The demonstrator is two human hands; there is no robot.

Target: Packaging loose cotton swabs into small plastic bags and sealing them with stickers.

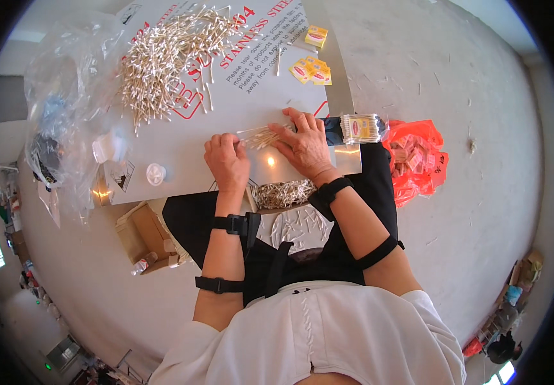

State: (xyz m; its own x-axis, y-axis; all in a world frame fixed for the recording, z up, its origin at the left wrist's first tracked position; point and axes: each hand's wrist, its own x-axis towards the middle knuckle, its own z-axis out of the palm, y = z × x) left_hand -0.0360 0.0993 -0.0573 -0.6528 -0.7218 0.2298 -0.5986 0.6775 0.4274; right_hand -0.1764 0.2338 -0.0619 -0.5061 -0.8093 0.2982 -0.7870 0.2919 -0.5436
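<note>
A loose bundle of cotton swabs (pixel 261 137) lies across the table near its front edge, between my two hands. My right hand (pixel 302 146) has its thumb and fingers closed over the right part of that bundle. At the bundle's left end is my left hand (pixel 227 160), its fingers curled in and pressed together. What sits in those left fingers, if anything, I cannot make out. A filled clear pack of swabs with a yellow label (pixel 360 129) lies right of my right hand, over the table's edge.
A big heap of swabs (pixel 168 61) covers the far left of the table (pixel 258 106). Yellow cards (pixel 312 70) lie far right. Plastic bags (pixel 65 109) hang left, by a white round lid (pixel 156 174). Swabs fill a box (pixel 283 194) at my lap. A red bag (pixel 418 160) holds packs.
</note>
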